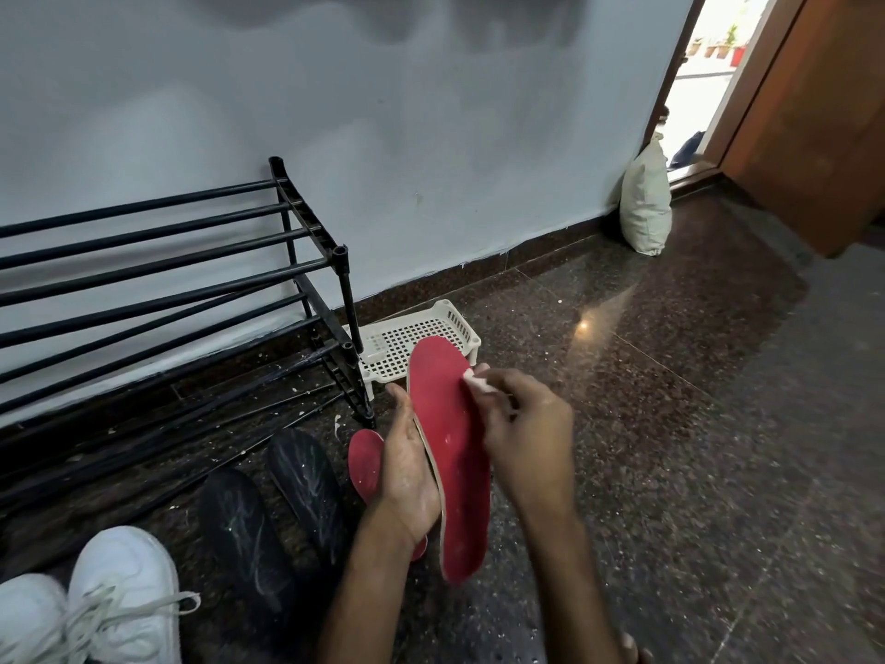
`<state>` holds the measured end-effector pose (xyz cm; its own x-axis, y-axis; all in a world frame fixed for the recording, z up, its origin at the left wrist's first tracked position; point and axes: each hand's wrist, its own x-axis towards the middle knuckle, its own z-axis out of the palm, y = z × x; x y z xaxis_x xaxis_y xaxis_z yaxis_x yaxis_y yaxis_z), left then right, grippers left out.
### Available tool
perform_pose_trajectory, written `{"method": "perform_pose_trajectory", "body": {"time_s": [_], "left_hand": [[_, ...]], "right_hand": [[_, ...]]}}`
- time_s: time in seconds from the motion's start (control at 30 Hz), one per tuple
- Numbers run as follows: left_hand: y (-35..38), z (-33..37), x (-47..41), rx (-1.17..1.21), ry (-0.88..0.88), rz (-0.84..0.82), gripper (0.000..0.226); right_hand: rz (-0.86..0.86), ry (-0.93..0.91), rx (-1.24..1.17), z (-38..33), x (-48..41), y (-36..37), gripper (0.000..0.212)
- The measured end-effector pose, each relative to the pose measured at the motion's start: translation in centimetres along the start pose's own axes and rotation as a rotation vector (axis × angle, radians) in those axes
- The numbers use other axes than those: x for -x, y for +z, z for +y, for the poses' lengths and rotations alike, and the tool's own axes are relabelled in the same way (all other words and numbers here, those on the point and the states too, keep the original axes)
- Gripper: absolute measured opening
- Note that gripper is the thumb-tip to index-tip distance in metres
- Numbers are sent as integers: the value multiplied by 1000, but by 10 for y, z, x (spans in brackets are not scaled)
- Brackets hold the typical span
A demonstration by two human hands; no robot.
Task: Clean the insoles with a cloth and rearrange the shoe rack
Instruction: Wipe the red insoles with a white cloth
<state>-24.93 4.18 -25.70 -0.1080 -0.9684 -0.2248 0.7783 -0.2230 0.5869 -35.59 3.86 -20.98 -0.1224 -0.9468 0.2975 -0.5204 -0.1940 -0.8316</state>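
My left hand (409, 476) holds a red insole (450, 452) from underneath, toe end pointing away from me. My right hand (522, 424) pinches a small white cloth (476, 381) against the insole's upper right edge. A second red insole (366, 460) lies on the floor, partly hidden behind my left hand. Two black insoles (306, 476) (244, 534) streaked with white dust lie on the floor to the left. The black shoe rack (297, 275) stands against the wall at the left, its visible tiers bare.
A white perforated plastic tray (407, 342) sits on the floor beside the rack. A pair of white sneakers (110, 611) is at the bottom left. A pale sack (646, 203) leans on the wall by the open wooden door (809, 112). Dark speckled floor stretches to the right.
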Motion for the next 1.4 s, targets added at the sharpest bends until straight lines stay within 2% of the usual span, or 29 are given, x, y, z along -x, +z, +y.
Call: {"method": "perform_pose_trajectory", "body": {"time_s": [0.1,0.23,0.33,0.4,0.47,0.57,0.63,0.7,0.8,0.9,1.0,1.17,1.33,1.4], "left_hand": [[0,-1,-3,-62,42,3,86],[-10,-2,-8,-27,21,-19,90],[-4,-6,-6,-8,4,-22,86],[3,-5,-3,41,5,6,76],[10,0,0,39,40,-7,73],[12,10,0,16,96,29,78],[11,10,-1,9,67,28,85],[13,6,0,13,17,-17,81],[21,6,9,64,68,-26,67],[30,11,14,74,112,-1,72],[27,20,11,109,153,36,79],[20,25,15,67,191,17,79],[28,29,20,114,195,16,75],[27,35,18,193,239,-2,73]], "right_hand": [[-49,-82,166,-4,17,20,13],[-168,-23,-18,-9,24,24,7],[-20,-205,58,-22,4,26,7],[9,-264,151,-23,-14,20,13],[-3,-244,215,-17,-19,8,15],[-136,-168,292,-15,2,1,10],[-113,-190,151,-24,17,9,11],[-44,-264,20,-37,15,17,17],[21,-345,80,-42,-10,16,22],[30,-348,161,-24,-18,2,22],[-64,-289,185,-7,4,-3,22],[-149,-352,29,-16,22,13,20],[-16,-313,92,-13,14,8,17],[-66,-254,94,-6,16,1,16]]}}
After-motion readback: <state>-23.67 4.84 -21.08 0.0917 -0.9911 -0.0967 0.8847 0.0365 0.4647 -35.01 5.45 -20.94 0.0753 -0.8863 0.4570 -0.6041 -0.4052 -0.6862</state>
